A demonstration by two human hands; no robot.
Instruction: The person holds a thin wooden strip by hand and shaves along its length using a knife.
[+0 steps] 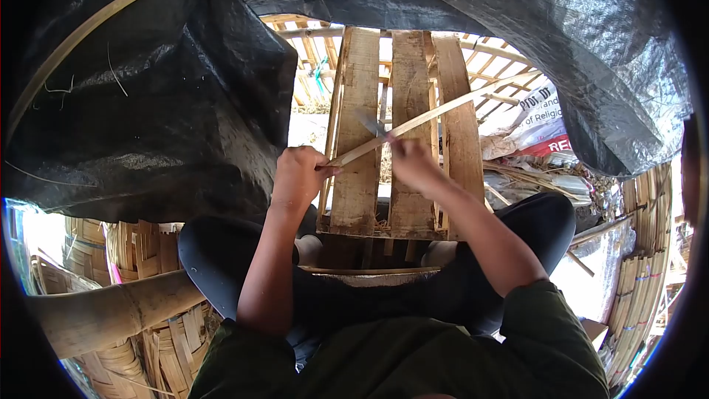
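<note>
evidently, knife (369, 123) met pale strip (465, 100) above the slatted bench (410, 66).
left hand (300, 166) clamped the pale strip's near end by the bench's left edge; its far end passed the right edge. right hand (415, 162), blurred, had fingers wrapped round the knife. judged best: firm left grip, shallow blade angle, light even strokes.

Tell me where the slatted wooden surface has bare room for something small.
Bare: the far ends of the left plank and middle plank, beyond the pale strip; also their near ends, between the forearms. Crowded: where the left hand, right hand, strip and knife converge.
</note>
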